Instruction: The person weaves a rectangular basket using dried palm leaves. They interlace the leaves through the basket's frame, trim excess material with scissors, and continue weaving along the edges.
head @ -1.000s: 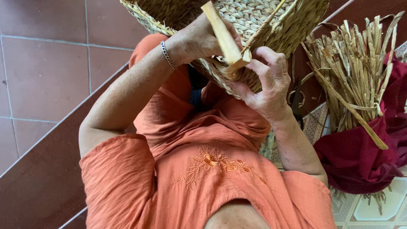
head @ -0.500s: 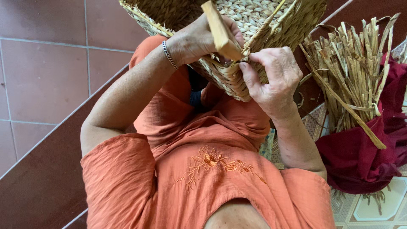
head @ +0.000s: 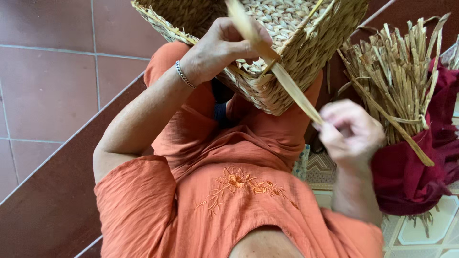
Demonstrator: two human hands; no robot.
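Note:
A woven straw basket (head: pixel 291 57) rests on my lap, its corner pointing toward me. My left hand (head: pixel 222 48) holds the basket's near edge and pinches a flat straw strand (head: pixel 287 81) against it; a silver bracelet circles that wrist. My right hand (head: pixel 351 134), blurred, grips the lower end of the same strand, pulled away from the basket toward the right. The strand runs taut from the basket's weave down to my right hand.
A bundle of dried straw strands (head: pixel 399 81) stands wrapped in dark red cloth (head: pixel 416 177) at the right. I wear orange clothes with embroidery. Reddish-brown floor tiles (head: pixel 52 86) lie to the left, patterned tiles (head: pixel 420 229) at lower right.
My right hand has left the basket corner and drawn the straw strand down and to the right. The left hand stays on the basket's edge.

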